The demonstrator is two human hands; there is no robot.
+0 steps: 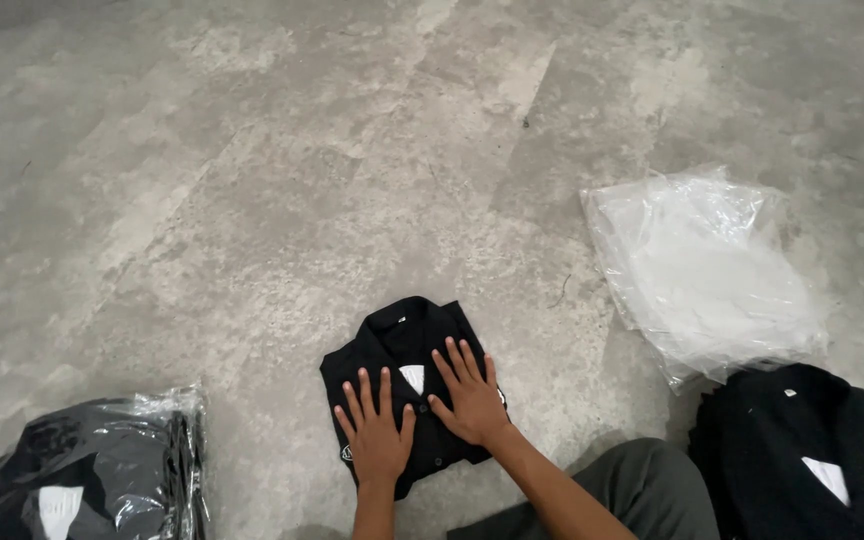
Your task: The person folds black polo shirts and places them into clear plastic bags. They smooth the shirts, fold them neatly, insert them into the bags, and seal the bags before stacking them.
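Note:
A folded black shirt (399, 345) with a collar and a white tag lies on the grey concrete floor (282, 180) in front of me. My left hand (376, 432) rests flat on its near part, fingers spread. Beside it, my right hand (468, 394) presses flat on the shirt's right side, fingers also spread. Neither hand grips anything.
A stack of clear plastic bags (704, 270) lies to the right. Below it sits a pile of folded black shirts (802, 450). At the lower left are black shirts packed in plastic (92, 480). My knee in grey trousers (642, 490) shows at the bottom.

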